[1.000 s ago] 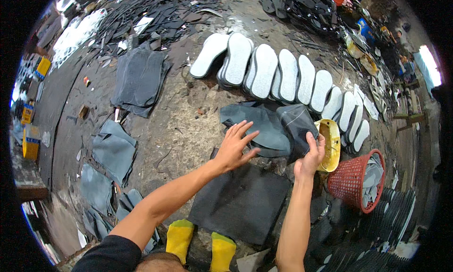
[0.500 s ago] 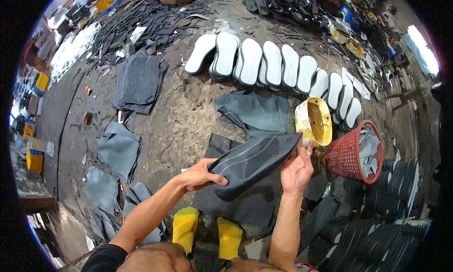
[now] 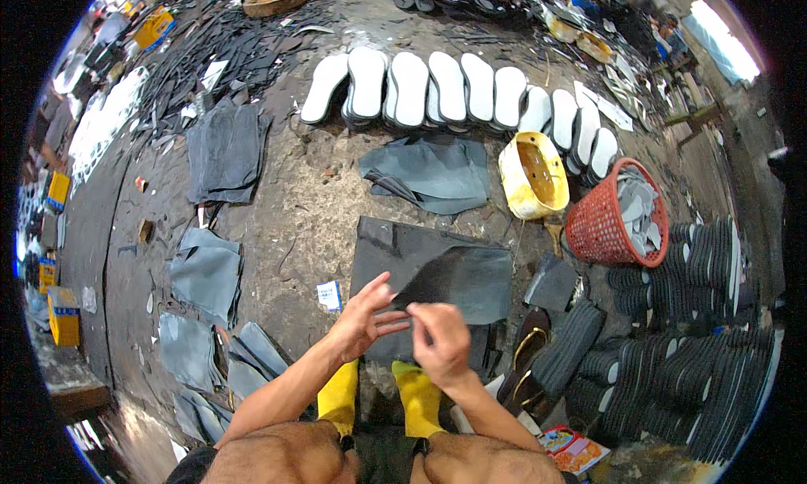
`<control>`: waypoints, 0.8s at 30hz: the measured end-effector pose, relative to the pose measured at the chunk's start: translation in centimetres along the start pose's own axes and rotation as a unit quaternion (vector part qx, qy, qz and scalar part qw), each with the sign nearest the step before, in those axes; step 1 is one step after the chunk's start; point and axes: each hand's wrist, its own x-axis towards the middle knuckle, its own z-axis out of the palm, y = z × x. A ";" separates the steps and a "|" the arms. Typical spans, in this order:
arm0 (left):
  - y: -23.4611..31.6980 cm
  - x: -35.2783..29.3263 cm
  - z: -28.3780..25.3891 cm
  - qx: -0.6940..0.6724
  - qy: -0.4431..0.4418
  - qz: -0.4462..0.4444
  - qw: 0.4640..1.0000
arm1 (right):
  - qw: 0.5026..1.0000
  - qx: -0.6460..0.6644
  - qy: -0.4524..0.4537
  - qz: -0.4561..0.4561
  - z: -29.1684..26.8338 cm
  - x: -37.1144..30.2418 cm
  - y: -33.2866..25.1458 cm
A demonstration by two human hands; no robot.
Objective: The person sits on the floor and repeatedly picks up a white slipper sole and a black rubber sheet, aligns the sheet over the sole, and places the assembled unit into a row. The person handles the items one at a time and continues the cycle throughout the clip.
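My left hand [image 3: 363,323] is open, its fingers stretched out over a dark rubber sheet. My right hand [image 3: 442,343] is closed in a pinch beside the left fingertips; what it pinches, if anything, is hard to make out. Beneath and beyond both hands lies a grey-black rubber sheet [image 3: 475,286], its left side curled up and darker, on top of a flat black sheet [image 3: 378,244]. My yellow-socked feet [image 3: 339,398] flank the near edge. Farther off, another stack of grey sheets [image 3: 441,173] rests on the floor.
White-topped sole pieces [image 3: 409,85] stand in a curved row at the back. To the right are a yellow tub [image 3: 510,177], a brush [image 3: 555,237], a red basket [image 3: 593,232] of scraps and stacked black soles [image 3: 647,400]. Grey sheet piles [image 3: 206,274] lie left.
The curved dark sheet that both hands held up is now down on the black sheet. My left hand has opened, and my right has come in beside it. The view has shifted slightly.
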 end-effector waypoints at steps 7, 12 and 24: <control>-4.6 5.1 -5.2 0.323 0.148 0.059 0.933 | 0.996 0.020 -0.045 0.078 4.8 -8.7 2.2; -4.7 3.9 -6.3 0.473 0.127 0.206 0.847 | 0.944 -0.225 -0.034 0.241 2.9 -8.5 7.8; -2.8 -0.2 -11.3 0.866 -0.105 0.309 0.380 | 0.966 -0.194 -0.045 0.164 0.6 -7.9 11.5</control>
